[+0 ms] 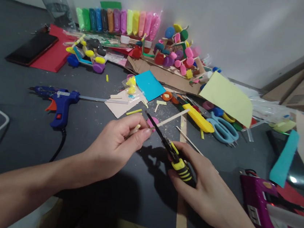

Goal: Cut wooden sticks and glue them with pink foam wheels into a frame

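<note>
My left hand [120, 139] pinches one end of a thin wooden stick [171, 118] that points up and to the right over the dark mat. In my right hand [204, 182] is a black-and-yellow utility knife [173, 155], fingers wrapped round its handle. The blade tip [151, 121] touches the stick just beyond my left fingertips. Both hands hover above the mat near its middle.
A blue hot glue gun [60, 103] lies to the left with its cord. Blue scissors [223, 129], a yellow cutter [198, 117], paper sheets, clay packs [118, 20], a clay model vehicle [87, 53], a phone [31, 49] and a purple box [259, 203] crowd the surroundings.
</note>
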### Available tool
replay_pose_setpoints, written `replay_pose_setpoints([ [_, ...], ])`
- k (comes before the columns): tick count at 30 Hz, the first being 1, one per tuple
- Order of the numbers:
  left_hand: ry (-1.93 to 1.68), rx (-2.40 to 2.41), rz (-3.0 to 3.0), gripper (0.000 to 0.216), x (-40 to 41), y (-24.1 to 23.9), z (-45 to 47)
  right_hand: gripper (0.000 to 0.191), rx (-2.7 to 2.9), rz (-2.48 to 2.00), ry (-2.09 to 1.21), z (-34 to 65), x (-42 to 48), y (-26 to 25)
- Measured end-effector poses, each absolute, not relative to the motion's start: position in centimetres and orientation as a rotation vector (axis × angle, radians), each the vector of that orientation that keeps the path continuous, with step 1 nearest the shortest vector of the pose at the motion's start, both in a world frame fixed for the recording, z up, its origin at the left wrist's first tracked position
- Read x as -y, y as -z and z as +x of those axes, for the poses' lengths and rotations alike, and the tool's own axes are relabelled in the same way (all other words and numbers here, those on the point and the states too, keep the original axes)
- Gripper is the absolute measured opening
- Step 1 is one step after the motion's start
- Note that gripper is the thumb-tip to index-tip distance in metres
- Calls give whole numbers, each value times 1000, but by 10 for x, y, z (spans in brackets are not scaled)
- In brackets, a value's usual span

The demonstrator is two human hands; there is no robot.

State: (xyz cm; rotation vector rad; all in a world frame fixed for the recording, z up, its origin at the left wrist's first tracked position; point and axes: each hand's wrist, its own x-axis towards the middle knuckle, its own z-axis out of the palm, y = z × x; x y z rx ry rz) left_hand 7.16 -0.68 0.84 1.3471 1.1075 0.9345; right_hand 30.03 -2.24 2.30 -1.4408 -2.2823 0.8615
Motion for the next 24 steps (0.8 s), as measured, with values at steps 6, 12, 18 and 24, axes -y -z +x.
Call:
replay_pose_setpoints([
  [6,-934,-994,1147,19,5,-12,75,33,2283,-1429,-871,301,23,-25],
  [12,-930,-857,943,17,2,-14,77,34,2294,-1413,-831,301,22,-26],
  [18,-859,-763,766,19,4,-12,76,31,2308,-1421,-816,300,27,-25],
  [24,-869,-831,844,19,3,-11,76,31,2313,-1466,-815,298,26,-25],
])
